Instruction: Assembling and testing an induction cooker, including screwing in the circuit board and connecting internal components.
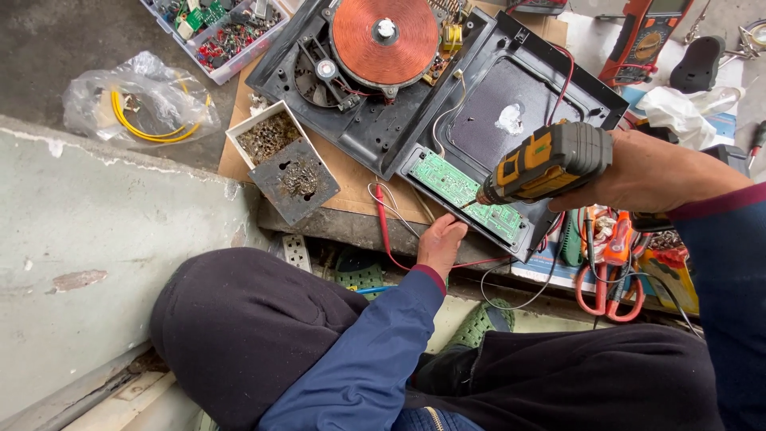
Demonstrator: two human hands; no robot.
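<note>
Driver tip contact on green rectangular circuit board (465, 194) hard to resolve. Right hand (638, 172) fully clenched around yellow-grey cordless screwdriver (546, 164); left hand (440, 242) fingers curled, steadying board's near edge.

Coil (384, 32) and wires (391, 215) crowd casing (511, 88), bare floor (104, 215) left

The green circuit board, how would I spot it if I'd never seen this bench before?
Find the big black open appliance casing with the round copper coil at its top. Along the casing's near edge lies the green circuit board, long and narrow, in a pale frame. The right hand points a yellow-and-grey power screwdriver at it; nothing else there is flat green.
</note>
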